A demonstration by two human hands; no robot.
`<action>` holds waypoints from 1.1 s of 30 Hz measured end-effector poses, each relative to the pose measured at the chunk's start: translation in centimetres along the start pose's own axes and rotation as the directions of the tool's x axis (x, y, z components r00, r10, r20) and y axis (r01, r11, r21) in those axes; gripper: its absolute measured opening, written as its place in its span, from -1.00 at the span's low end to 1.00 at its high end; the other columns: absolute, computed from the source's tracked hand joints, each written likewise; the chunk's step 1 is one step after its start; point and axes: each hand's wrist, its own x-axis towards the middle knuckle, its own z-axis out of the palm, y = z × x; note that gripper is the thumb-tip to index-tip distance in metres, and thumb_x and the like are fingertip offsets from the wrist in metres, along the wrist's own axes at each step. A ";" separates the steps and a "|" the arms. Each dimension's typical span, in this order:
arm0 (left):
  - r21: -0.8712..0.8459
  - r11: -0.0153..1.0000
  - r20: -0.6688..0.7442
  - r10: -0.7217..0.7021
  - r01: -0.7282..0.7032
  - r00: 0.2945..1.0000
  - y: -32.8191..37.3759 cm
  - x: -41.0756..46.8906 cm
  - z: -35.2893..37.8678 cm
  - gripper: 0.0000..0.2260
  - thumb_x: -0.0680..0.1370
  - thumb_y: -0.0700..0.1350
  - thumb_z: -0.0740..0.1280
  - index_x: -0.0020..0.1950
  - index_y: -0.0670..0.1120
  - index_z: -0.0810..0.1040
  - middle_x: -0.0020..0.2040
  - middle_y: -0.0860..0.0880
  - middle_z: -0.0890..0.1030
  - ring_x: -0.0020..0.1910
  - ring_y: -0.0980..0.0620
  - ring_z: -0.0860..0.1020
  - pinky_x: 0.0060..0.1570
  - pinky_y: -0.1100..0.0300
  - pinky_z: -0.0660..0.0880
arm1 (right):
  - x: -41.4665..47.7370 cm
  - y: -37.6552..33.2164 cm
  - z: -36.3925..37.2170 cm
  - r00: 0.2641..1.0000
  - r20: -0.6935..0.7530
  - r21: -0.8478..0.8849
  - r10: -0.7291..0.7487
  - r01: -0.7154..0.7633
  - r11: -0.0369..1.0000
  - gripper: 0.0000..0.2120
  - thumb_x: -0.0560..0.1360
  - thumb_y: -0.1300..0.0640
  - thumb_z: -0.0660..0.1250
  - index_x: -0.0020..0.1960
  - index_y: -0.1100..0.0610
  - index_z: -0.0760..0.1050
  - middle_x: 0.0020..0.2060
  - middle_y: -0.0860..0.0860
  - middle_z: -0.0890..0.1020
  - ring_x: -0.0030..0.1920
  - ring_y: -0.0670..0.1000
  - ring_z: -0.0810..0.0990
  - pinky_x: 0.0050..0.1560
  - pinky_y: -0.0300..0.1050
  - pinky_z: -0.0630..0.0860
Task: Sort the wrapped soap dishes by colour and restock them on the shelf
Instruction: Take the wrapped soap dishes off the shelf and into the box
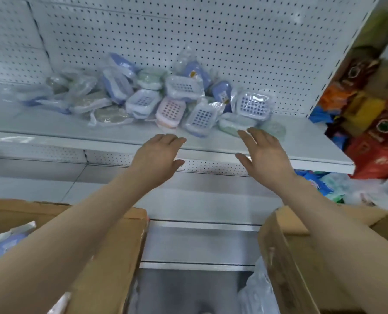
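A loose heap of plastic-wrapped soap dishes (143, 96) lies on the white shelf (301, 141), against the pegboard back. Blue, green and white ones are mixed together. A pink dish (169, 112) sits near the front middle, a blue dish (200, 120) beside it, and a green dish (233, 124) to its right. My left hand (159, 157) hovers at the shelf's front edge with fingers relaxed, holding nothing. My right hand (263, 150) is spread open just in front of the green dish, also holding nothing.
A cardboard box (111, 241) with more wrapped dishes stands at lower left, and a second box (286, 245) at lower right. Colourful packaged goods (369, 105) fill the neighbouring shelf on the right. Lower shelves (200, 223) run below.
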 end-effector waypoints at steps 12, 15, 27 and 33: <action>0.031 0.970 0.038 -0.242 0.241 0.969 3.4 18.1 10.4 -0.30 0.47 0.12 0.44 0.49 -0.17 0.31 0.45 -0.28 0.33 0.42 -0.30 0.30 0.39 -0.13 0.25 | 8.1 16.2 5.0 0.990 0.104 0.023 0.094 -0.097 0.995 -0.40 0.54 0.01 0.36 0.49 0.21 0.31 0.37 0.28 0.42 0.35 0.31 0.41 0.30 0.22 0.39; 0.082 0.921 0.115 -0.387 0.380 0.915 2.4 20.4 11.7 -0.28 0.50 0.20 0.36 0.54 -0.04 0.17 0.53 -0.20 0.19 0.50 -0.21 0.18 0.43 -0.08 0.18 | 11.9 18.4 7.0 0.970 0.204 0.037 0.134 -0.145 0.989 -0.33 0.57 -0.06 0.30 0.56 0.14 0.15 0.48 0.22 0.27 0.46 0.25 0.26 0.41 0.16 0.26; 0.050 0.836 0.227 -0.542 0.546 0.809 1.2 22.3 12.9 -0.14 0.40 0.21 0.42 0.53 -0.05 0.05 0.45 -0.21 0.24 0.33 -0.24 0.36 0.24 -0.08 0.40 | 19.2 19.7 13.1 0.915 0.283 -0.006 0.286 -0.297 0.955 -0.31 0.38 -0.12 0.50 0.32 0.24 0.35 0.19 0.23 0.36 0.15 0.25 0.40 0.09 0.10 0.43; 0.010 0.882 0.060 -0.471 0.471 0.880 1.3 20.9 11.3 -0.18 0.35 0.14 0.44 0.51 -0.04 0.17 0.32 -0.20 0.35 0.20 -0.25 0.43 0.12 -0.07 0.47 | 19.9 18.6 11.9 0.980 -0.041 0.090 0.193 -0.189 0.978 -0.57 0.38 0.14 0.51 0.15 0.28 0.45 0.08 0.27 0.46 0.00 0.29 0.46 -0.21 0.09 0.42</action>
